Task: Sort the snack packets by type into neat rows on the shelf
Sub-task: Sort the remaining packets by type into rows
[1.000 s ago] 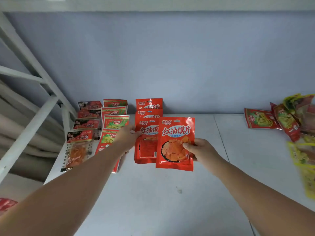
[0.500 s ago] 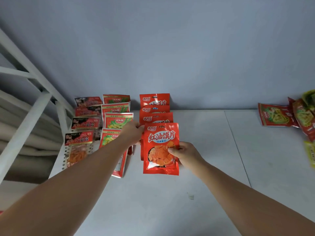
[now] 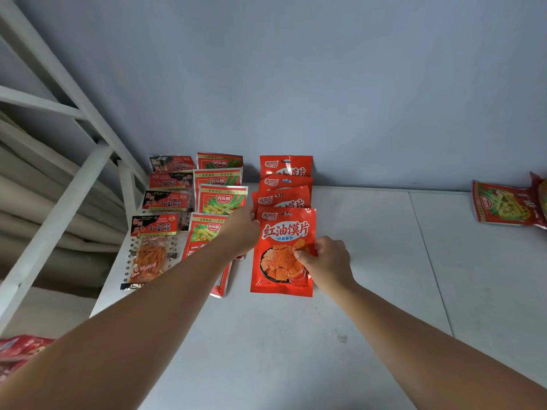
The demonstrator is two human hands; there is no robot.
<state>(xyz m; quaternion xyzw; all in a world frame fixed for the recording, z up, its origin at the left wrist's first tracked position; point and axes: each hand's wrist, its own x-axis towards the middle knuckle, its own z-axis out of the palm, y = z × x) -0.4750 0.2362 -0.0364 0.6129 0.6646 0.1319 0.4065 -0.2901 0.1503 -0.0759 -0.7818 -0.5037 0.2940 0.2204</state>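
Note:
Three rows of packets run back to the wall on the white shelf: black-and-red packets at the left, red-and-green packets in the middle, orange-red packets at the right. The front orange-red packet lies flat at the near end of its row. My right hand pinches its right edge, thumb on the picture window. My left hand touches its upper left corner, over the red-and-green row.
A loose pile of red-and-green packets lies at the far right by the wall. White frame bars slant along the left end of the shelf. More red packets show below at the lower left.
Both hands carried the front orange-red packet left and back, then lowered it onto the near end of its row. The view shifted left, so the right pile is mostly out of frame.

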